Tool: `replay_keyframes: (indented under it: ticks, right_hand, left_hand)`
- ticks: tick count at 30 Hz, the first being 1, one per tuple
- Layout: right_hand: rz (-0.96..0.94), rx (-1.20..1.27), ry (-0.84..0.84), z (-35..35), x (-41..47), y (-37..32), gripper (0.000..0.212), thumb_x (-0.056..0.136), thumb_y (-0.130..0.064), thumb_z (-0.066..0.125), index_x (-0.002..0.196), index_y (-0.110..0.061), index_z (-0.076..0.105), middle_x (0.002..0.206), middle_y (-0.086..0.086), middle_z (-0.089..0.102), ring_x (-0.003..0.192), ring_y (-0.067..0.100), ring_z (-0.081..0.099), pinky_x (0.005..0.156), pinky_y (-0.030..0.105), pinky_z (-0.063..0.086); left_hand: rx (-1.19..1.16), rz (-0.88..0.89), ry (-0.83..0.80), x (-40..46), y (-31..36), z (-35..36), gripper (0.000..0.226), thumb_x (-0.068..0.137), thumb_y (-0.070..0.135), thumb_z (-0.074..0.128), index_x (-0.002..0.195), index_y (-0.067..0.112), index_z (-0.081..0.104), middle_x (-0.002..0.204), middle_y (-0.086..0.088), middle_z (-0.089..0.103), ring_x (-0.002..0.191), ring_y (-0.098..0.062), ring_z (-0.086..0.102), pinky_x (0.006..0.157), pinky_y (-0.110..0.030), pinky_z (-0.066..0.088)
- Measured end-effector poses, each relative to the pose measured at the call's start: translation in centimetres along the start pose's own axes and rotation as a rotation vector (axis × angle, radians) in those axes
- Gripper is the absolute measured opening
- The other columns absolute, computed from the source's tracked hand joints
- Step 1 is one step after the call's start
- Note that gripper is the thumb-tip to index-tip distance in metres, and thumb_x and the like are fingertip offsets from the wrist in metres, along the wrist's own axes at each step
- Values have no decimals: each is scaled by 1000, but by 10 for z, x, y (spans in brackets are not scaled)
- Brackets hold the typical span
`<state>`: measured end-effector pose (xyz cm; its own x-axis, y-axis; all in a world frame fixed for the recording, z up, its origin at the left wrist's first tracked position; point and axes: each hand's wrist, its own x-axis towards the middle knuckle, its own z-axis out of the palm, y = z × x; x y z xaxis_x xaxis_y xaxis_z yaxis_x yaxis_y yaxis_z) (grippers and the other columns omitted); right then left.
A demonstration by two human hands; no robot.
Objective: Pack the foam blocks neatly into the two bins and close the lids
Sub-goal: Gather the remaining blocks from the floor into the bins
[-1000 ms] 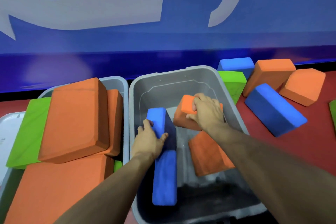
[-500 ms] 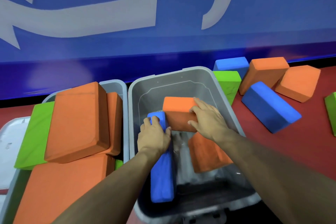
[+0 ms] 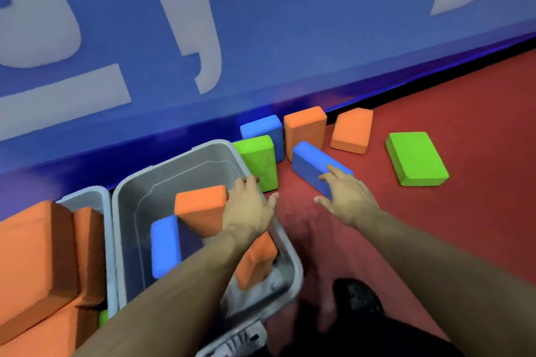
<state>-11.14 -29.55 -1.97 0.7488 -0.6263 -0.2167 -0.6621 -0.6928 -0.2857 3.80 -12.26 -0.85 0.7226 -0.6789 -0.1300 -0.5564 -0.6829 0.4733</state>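
A grey bin (image 3: 139,191) holds an orange block (image 3: 200,207), a blue block (image 3: 164,243) on edge and another orange block (image 3: 256,258). My left hand (image 3: 249,206) hovers open over the bin's right rim, near a green block (image 3: 258,159) outside it. My right hand (image 3: 345,197) is open, fingertips touching a blue block (image 3: 313,165) on the red floor. A second grey bin (image 3: 87,197) at the left is piled with orange blocks (image 3: 34,255).
Loose on the floor by the blue wall lie a blue block (image 3: 261,126), two orange blocks (image 3: 304,127) (image 3: 352,130) and a green block (image 3: 416,158). My dark shoe (image 3: 358,301) is at the bottom, right of the bin.
Both hands have left the blocks in the bin and moved right. The right hand has reached the blue block on the floor. The view has swung to the right.
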Motion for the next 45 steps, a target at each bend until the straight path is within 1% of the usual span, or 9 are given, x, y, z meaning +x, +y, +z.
replay_keyframes:
  ticks: [9,16,21,26,29,32,36,40,45]
  right_hand:
    - [277,207,-10,50,63,148,78,85,-52,71,150,-24,39,163,3,27,143,28,38,115,45,35]
    - [275,379,9,120,155,172,107,71,-57,80,157,-25,25,159,2,35,142,23,40,114,44,37]
    - [293,488,150,153,169,167,83,73,-48,83,143,-29,41,137,-2,49,126,22,53,97,37,44]
    - [413,680,221,151,165,145,68,63,-73,75,110,-30,49,106,-10,63,100,17,62,85,36,49]
    - [445,785,199,144,165,137,70,68,-79,67,114,-29,50,105,-12,62,100,15,60,90,38,50]
    - [393,822,149,145,161,136,71,66,-85,60,114,-34,55,104,-13,63,96,13,61,89,36,51]
    - [441,819,204,144,167,175,68,76,-89,42,109,-32,59,95,-7,70,89,17,69,90,37,52]
    - [706,573,416,125,184,263,75,81,-73,60,130,-16,53,126,12,58,122,32,52,106,42,38]
    - [1094,505,542,110,187,346,112,67,-68,79,152,-14,27,152,20,30,139,43,30,114,46,26]
  left_hand:
    - [-16,17,-173,69,81,116,61,94,46,65,141,13,45,142,-13,43,130,-34,49,112,-40,38]
    - [-96,-108,-273,111,65,189,63,95,47,65,145,18,40,145,-10,41,128,-32,53,108,-37,38]
    - [-153,-186,-294,127,51,220,73,94,44,67,150,14,31,148,-12,39,133,-30,48,109,-34,35]
    - [-196,-156,-238,125,55,242,108,79,49,82,158,15,16,152,-8,32,141,-28,39,113,-38,36]
    - [-48,-80,-98,127,66,252,127,69,65,81,160,19,6,160,-8,22,145,-29,30,113,-44,34]
    - [89,-40,52,136,72,260,117,71,70,75,159,17,19,158,-10,32,143,-32,36,105,-52,41]
    - [199,66,-14,145,68,270,103,82,54,74,160,12,23,162,-13,31,147,-31,35,114,-44,34]
    - [382,208,-109,150,65,269,101,87,66,62,163,20,13,168,-5,22,151,-25,27,115,-39,35]
    - [529,286,-135,162,70,259,102,84,74,56,162,21,16,162,0,31,144,-23,38,94,-40,51]
